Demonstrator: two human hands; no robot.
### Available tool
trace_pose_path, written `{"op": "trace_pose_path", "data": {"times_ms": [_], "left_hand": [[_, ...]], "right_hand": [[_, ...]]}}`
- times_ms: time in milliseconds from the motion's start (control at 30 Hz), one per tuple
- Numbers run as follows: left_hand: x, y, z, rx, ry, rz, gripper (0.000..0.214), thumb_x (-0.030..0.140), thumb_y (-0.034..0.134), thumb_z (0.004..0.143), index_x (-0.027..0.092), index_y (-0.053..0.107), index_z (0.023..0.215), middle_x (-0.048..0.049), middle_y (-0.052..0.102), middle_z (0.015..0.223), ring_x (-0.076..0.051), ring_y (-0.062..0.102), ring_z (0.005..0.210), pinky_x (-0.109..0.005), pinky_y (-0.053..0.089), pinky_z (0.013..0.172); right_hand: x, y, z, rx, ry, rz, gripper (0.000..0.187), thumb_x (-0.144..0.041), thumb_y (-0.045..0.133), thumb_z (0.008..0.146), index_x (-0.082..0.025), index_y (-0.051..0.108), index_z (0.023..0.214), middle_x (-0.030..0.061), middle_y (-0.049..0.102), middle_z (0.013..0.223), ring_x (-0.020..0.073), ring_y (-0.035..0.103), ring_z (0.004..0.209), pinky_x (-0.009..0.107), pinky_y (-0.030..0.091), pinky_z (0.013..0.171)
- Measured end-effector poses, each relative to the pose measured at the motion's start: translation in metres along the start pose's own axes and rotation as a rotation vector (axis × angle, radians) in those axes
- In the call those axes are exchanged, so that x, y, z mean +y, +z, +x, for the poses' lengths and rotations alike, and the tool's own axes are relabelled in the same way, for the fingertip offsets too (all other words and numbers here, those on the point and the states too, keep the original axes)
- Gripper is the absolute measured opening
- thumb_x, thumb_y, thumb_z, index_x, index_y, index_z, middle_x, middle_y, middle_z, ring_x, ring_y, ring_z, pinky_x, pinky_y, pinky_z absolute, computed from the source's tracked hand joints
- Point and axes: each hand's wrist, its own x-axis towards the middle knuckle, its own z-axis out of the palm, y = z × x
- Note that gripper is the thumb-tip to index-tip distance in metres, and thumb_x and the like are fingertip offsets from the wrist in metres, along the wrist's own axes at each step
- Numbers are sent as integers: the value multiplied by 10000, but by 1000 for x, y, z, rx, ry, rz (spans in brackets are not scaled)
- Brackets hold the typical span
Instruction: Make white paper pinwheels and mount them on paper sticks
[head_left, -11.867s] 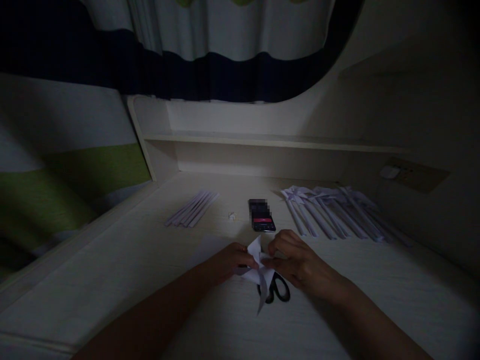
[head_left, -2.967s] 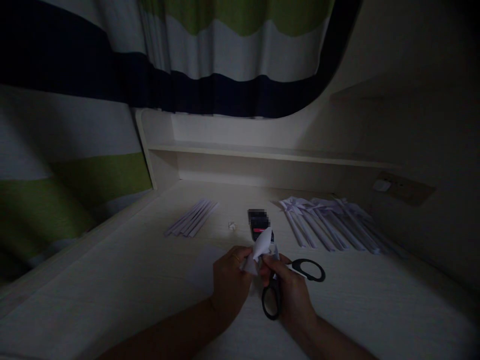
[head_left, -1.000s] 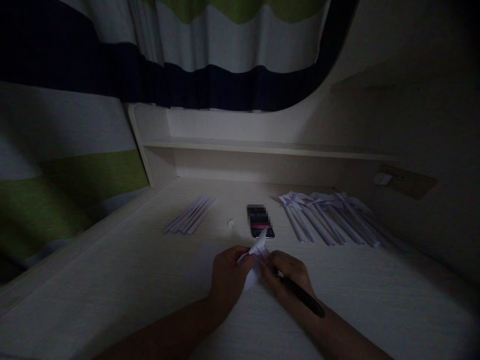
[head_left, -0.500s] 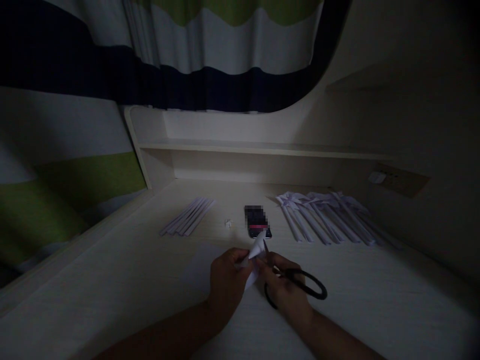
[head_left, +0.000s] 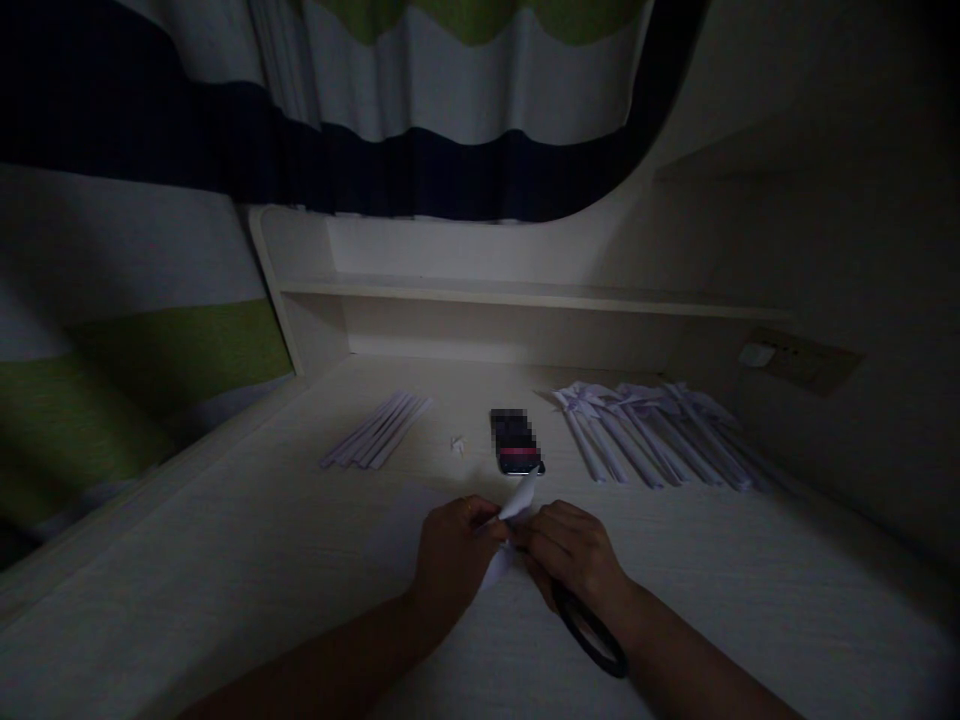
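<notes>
My left hand (head_left: 459, 550) is closed on a piece of folded white paper (head_left: 519, 496), pinched between thumb and fingers, with one pointed flap standing up. Right beside it, my right hand (head_left: 574, 550) is closed around scissors (head_left: 596, 635); a black handle loop sticks out below the palm. The fingertips of the right hand meet the paper, and the blades are hidden by the hands. Under and behind my left hand lies a flat white sheet (head_left: 394, 525) on the desk.
A phone (head_left: 516, 442) lies beyond my hands, with small paper scraps (head_left: 457, 444) to its left. Several rolled paper sticks (head_left: 375, 430) lie at left. At right are several paper pinwheels on sticks (head_left: 630, 430). A shelf (head_left: 525, 292) spans the back beneath a striped curtain (head_left: 465, 90).
My right hand has turned over, its back now facing up, and the scissors have swung so their handle points down and toward me. The left hand keeps its pinch on the paper.
</notes>
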Motion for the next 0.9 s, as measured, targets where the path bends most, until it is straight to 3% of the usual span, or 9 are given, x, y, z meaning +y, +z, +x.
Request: {"op": "trace_pose_path", "data": {"times_ms": [67, 200, 300, 400, 500, 667, 733, 833, 900], "left_hand": [[2, 0, 0, 13, 3, -16, 169, 178, 501, 623, 170, 657, 690, 1, 661, 662, -144, 595, 633, -218, 429, 598], [5, 1, -3, 64, -4, -41, 169, 199, 510, 640, 169, 656, 719, 2, 664, 675, -141, 599, 634, -214, 434, 584], [3, 2, -5, 131, 22, -39, 163, 202, 524, 644, 174, 651, 743, 8, 664, 691, -132, 598, 636, -206, 440, 577], [-1, 4, -5, 159, 90, -3, 163, 196, 539, 648, 187, 646, 770, 16, 661, 707, -121, 594, 641, -199, 443, 586], [-3, 3, -4, 172, 162, 56, 163, 183, 543, 651, 192, 644, 779, 14, 662, 728, -116, 594, 658, -198, 442, 611], [0, 2, -3, 158, 221, 138, 159, 150, 534, 640, 183, 645, 748, 3, 664, 727, -120, 594, 661, -207, 439, 635], [2, 0, -2, 130, 196, 137, 145, 152, 536, 633, 181, 645, 723, 5, 662, 705, -122, 593, 647, -209, 440, 628], [2, -1, -3, 63, 147, 115, 155, 151, 524, 629, 183, 647, 715, 6, 665, 696, -127, 596, 644, -212, 440, 626], [2, -2, -3, 15, 128, 92, 170, 153, 513, 630, 185, 651, 723, 6, 668, 698, -130, 601, 648, -213, 440, 626]], "right_hand": [[-7, 2, 1, 73, 195, 110, 174, -124, 457, 794, -165, 532, 642, 16, 549, 568, 118, 478, 529, 249, 376, 526], [-25, 6, 6, 175, 755, 345, 240, -261, 513, 773, -176, 499, 549, -27, 455, 499, 95, 424, 460, 219, 346, 455], [-33, 11, 10, 229, 1081, 572, 226, -330, 558, 735, -167, 529, 581, -17, 518, 538, 107, 476, 520, 208, 368, 480], [-36, 17, 13, 364, 1271, 791, 229, -356, 598, 693, -161, 527, 596, -19, 540, 541, 101, 478, 503, 200, 361, 461], [-35, 21, 13, 450, 1336, 877, 240, -347, 626, 664, -157, 509, 576, -31, 517, 501, 88, 451, 456, 194, 336, 428], [-29, 18, 9, 352, 1184, 749, 217, -309, 579, 714, -162, 509, 570, -14, 535, 516, 107, 491, 478, 205, 371, 443], [-24, 13, 7, 255, 895, 555, 173, -246, 539, 749, -165, 536, 596, 2, 560, 551, 116, 514, 515, 218, 397, 483], [-11, 1, 5, 125, 271, 262, 132, -121, 479, 771, -164, 574, 690, 31, 609, 626, 122, 539, 571, 238, 422, 558], [-2, -8, 5, 46, 29, 121, 124, -108, 466, 783, -153, 575, 744, 51, 623, 660, 128, 535, 584, 244, 415, 546]]}}
